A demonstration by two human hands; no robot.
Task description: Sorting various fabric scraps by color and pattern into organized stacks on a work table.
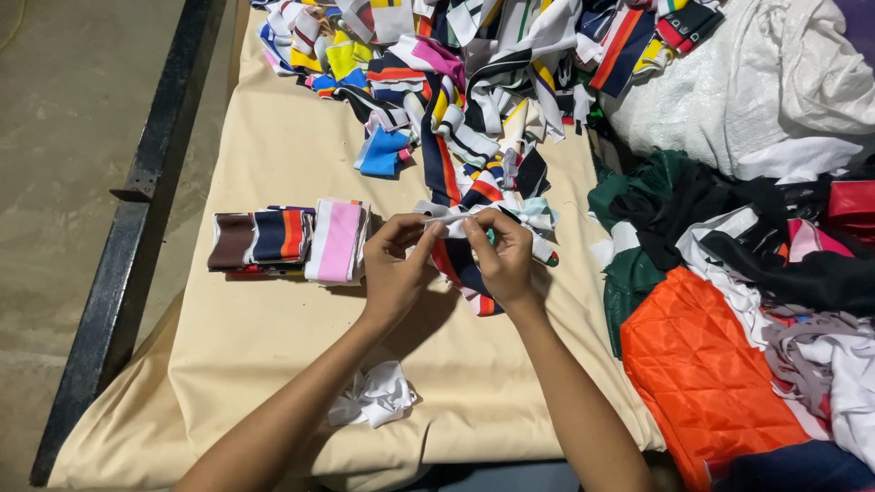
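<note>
Both hands meet over the middle of a table covered in cream cloth (264, 319). My left hand (394, 266) and my right hand (503, 257) pinch the same white fabric strip (448, 219) between thumbs and fingers, holding it just above the cloth. Under the hands lies a navy, red and white striped strip (467, 273). A big heap of striped, many-coloured fabric strips (456, 82) spreads across the far half of the table.
A neat stack of folded strips (292, 239), brown, navy-orange and pink, lies left of my hands. A crumpled white scrap (375, 397) sits near the front edge. An orange quilted cloth (697, 364), dark green fabric (638, 228) and a white sack (756, 82) crowd the right. A black metal rail (137, 191) runs along the left.
</note>
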